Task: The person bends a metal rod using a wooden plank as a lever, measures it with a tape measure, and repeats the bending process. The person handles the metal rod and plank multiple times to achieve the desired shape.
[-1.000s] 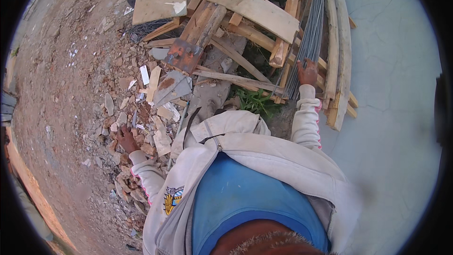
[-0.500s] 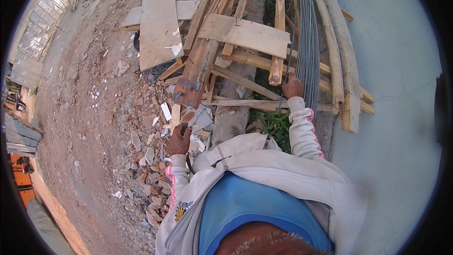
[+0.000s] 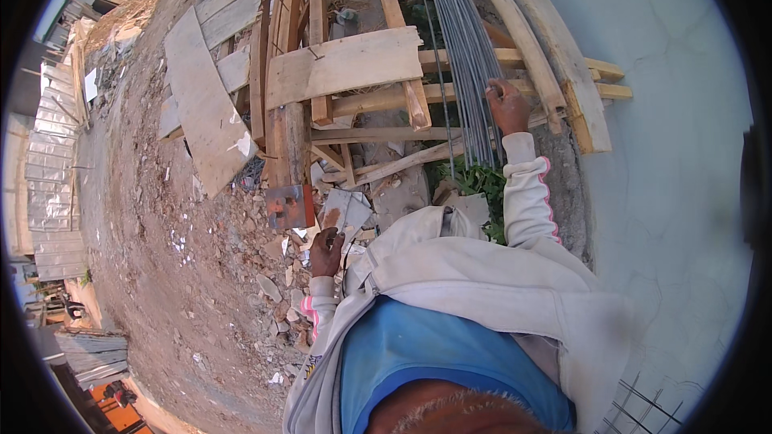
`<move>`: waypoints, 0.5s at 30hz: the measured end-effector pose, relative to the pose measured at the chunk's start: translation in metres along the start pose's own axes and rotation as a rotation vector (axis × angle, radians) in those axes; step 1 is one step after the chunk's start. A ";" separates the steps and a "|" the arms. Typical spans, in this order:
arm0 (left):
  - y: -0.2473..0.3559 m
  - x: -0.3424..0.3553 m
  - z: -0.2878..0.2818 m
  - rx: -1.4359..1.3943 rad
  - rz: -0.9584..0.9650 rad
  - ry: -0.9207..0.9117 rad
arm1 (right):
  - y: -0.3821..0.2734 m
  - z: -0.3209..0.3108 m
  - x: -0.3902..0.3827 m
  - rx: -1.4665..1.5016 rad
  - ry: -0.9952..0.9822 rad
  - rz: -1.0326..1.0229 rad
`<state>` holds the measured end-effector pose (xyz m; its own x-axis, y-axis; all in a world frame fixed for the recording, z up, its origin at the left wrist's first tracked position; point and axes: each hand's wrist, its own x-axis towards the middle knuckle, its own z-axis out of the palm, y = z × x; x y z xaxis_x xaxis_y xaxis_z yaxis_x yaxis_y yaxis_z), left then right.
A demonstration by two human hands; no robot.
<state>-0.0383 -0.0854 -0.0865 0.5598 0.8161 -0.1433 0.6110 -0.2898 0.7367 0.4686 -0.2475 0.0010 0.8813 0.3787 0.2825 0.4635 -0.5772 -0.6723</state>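
Observation:
My right hand (image 3: 509, 108) is at the right side of a long bundle of grey steel rods (image 3: 458, 24), its fingers curled onto the rods. My left hand (image 3: 326, 252) hangs lower, fingers apart and loosely bent, nothing visible in it, just below broken grey sheet pieces (image 3: 347, 210). A square rusty orange metal plate (image 3: 289, 207) lies at the lower end of upright timbers. A pale board (image 3: 342, 68) lies across the planks left of the rods.
Long timbers (image 3: 583, 112) run beside a pale cracked wall (image 3: 659, 161) on the right. Loose boards (image 3: 201, 104) lie over rubble ground (image 3: 185, 289). At far left stand a corrugated sheet fence (image 3: 52, 193), sheds, and a small distant person (image 3: 121, 394). Greenery (image 3: 482, 189) grows below the rods.
The view has swung, showing more of the yard at left. My right hand has shifted up along the rods from half a second ago. My left hand has moved rightward and upward from the rubble.

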 end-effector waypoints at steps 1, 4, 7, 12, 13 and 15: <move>-0.006 0.004 0.002 0.033 -0.004 -0.017 | 0.009 -0.001 0.001 0.001 0.000 0.002; -0.010 0.011 0.001 0.062 -0.020 -0.059 | 0.024 0.000 -0.001 0.003 -0.008 -0.003; -0.017 0.014 0.004 0.061 -0.064 -0.095 | 0.024 0.004 -0.003 -0.036 -0.067 -0.028; -0.026 0.018 0.010 0.088 -0.160 -0.157 | 0.007 0.002 -0.012 -0.311 -0.238 -0.029; -0.029 0.020 0.011 0.074 -0.168 -0.168 | 0.010 0.005 -0.011 -0.347 -0.263 -0.045; -0.038 0.025 0.014 0.045 -0.185 -0.189 | 0.012 0.010 -0.005 -0.420 -0.313 -0.078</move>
<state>-0.0398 -0.0605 -0.1270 0.5286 0.7505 -0.3966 0.7343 -0.1698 0.6573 0.4685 -0.2491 -0.0157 0.8030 0.5930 0.0596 0.5800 -0.7545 -0.3072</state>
